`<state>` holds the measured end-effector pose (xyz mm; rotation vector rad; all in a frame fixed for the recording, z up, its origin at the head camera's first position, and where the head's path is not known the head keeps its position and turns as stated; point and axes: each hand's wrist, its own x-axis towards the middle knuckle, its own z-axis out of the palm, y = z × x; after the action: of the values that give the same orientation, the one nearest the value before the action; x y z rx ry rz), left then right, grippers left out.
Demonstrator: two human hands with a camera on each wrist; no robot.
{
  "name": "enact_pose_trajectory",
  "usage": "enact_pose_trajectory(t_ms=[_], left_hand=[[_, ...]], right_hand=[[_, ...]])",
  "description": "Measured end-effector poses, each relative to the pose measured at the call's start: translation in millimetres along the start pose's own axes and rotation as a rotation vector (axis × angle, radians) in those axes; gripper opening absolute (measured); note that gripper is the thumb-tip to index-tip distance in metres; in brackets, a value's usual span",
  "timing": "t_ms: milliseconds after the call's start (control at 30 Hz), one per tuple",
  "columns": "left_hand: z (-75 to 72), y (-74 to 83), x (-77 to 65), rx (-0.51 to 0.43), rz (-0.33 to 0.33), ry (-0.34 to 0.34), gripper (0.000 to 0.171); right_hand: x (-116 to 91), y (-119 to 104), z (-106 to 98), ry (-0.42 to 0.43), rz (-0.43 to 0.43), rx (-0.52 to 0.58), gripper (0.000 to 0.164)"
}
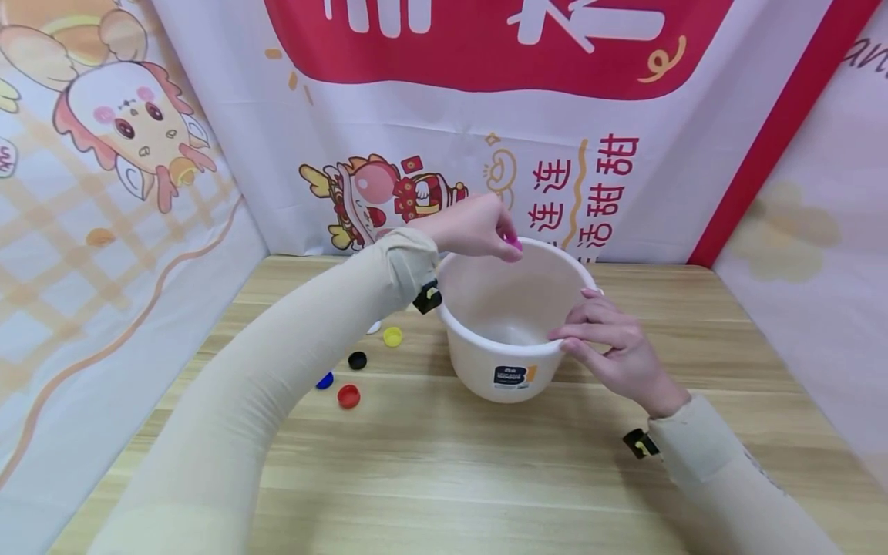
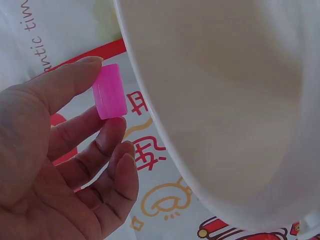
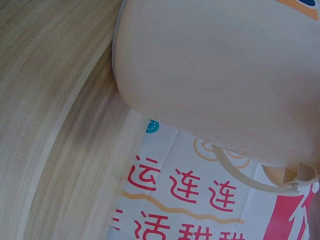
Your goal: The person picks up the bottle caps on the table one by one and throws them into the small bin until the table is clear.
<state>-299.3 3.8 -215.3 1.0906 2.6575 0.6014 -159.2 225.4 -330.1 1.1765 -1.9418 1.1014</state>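
Note:
Between thumb and fingertips my left hand (image 1: 472,225) pinches a pink bottle cap (image 2: 111,91), held above the mouth of a white bucket (image 1: 479,362) near its back left rim. The bucket stands upright on the table, and the part of its inside floor that shows is bare. At the bucket's right front rim my right hand (image 1: 620,351) grips the edge, fingers over the rim and thumb on the outer wall. In the right wrist view the bucket's side fills much of the picture, with part of its handle (image 3: 250,183).
Left of the bucket lie loose caps: yellow (image 1: 392,337), black (image 1: 357,360), red (image 1: 349,396), blue (image 1: 324,381) and a white piece (image 1: 375,327), partly behind the left sleeve. A printed cloth wall (image 1: 430,116) stands behind the wooden table (image 1: 444,478).

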Motion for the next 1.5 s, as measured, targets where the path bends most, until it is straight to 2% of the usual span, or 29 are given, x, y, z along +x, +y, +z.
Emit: enact_pose_trajectory(t_ms=[233, 467, 633, 733, 867, 967, 1033, 1167, 1300, 1400, 1500], left_hand=[[5.2, -0.4, -0.6, -0.001, -0.022, -0.016, 0.021], [6.4, -3.4, -1.9, 0.002, 0.000, -0.022, 0.022], [6.5, -5.4, -2.5, 0.017, 0.013, -0.020, 0.035], [4.3, -6.7, -3.9, 0.022, -0.001, -0.017, 0.042], [-2.3, -9.8, -8.0, 0.029, 0.007, -0.005, 0.038], [-9.1, -14.9, -15.2, 0.044, 0.015, 0.030, 0.035], [-14.3, -19.3, -23.2, 0.039, -0.007, 0.048, 0.035], [-22.1, -37.1, -42.8, 0.033, -0.060, 0.094, 0.035], [-24.5, -66.5, -63.8, 0.043, -0.098, 0.117, 0.031], [-18.6, -91.9, -78.7, 0.042, -0.136, 0.100, 0.029], [-4.6, -118.0, -93.0, 0.034, -0.176, 0.081, 0.031]], right_hand=[[-0.8, 0.5, 2.1, -0.009, 0.024, 0.001, 0.039], [-1.5, 1.5, 4.0, -0.011, 0.024, 0.006, 0.039], [-1.6, 1.3, 5.2, -0.011, 0.024, 0.016, 0.039], [-1.0, 1.4, 6.2, -0.011, 0.017, 0.018, 0.039], [-0.5, 3.5, 7.6, -0.003, -0.008, 0.019, 0.038], [-2.1, 7.7, 8.2, 0.004, -0.027, 0.019, 0.037], [-4.6, 12.1, 8.4, 0.006, -0.032, 0.017, 0.037], [-10.4, 22.9, 9.0, 0.010, -0.039, 0.017, 0.037], [-11.6, 26.5, 8.5, 0.011, -0.042, 0.019, 0.036], [-7.4, 19.8, 6.9, 0.012, -0.041, 0.023, 0.037], [-2.4, 10.5, 5.0, 0.013, -0.033, 0.027, 0.038]])
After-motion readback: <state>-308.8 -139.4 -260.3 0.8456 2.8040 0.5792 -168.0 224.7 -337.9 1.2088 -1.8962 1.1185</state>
